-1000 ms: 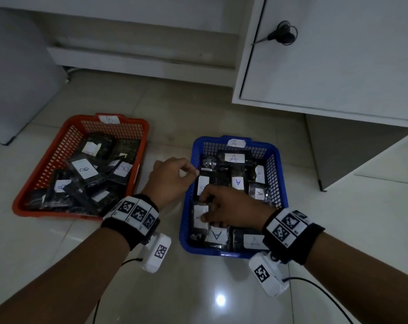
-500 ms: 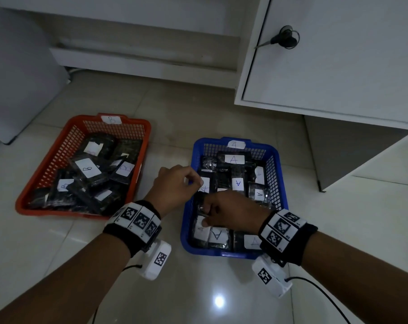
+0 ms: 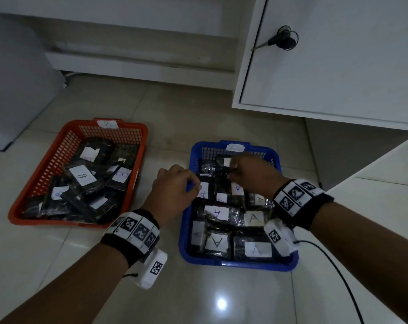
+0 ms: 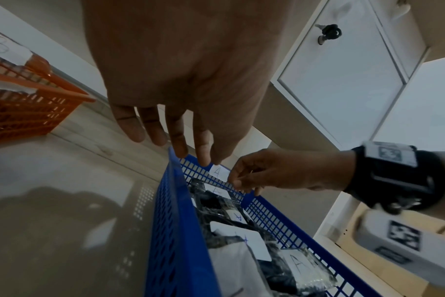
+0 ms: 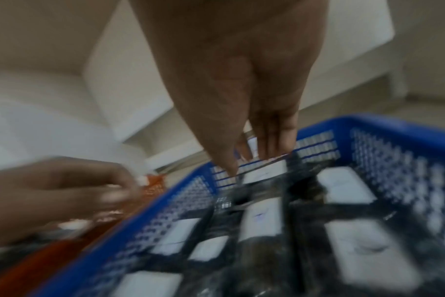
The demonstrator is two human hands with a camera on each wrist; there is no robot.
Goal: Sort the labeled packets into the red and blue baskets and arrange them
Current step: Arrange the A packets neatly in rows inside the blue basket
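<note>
Head view: nearest the person, the blue basket [image 3: 185, 232] sits on the floor, its near rows of packets [image 3: 217, 242] lying flat with their "A" labels up. Over the basket's left rim the left hand [image 3: 172, 192] hovers; the left wrist view shows its fingers [image 4: 178, 140] hanging loosely down and holding nothing. Deeper in, at the basket's far end, the right hand [image 3: 252, 176] reaches to a far-row packet [image 3: 221, 163] beside the back wall; its fingers [image 5: 275, 140] point down onto that packet's top edge, but blur keeps me from telling whether they pinch it or only press. That packet's long axis seems to run across the basket, parallel to the back wall, directly under the right fingertips, so the right hand is the nearer one for squaring it up. Left of the blue basket, the red basket [image 3: 55, 157] holds "B" packets piled askew.
</note>
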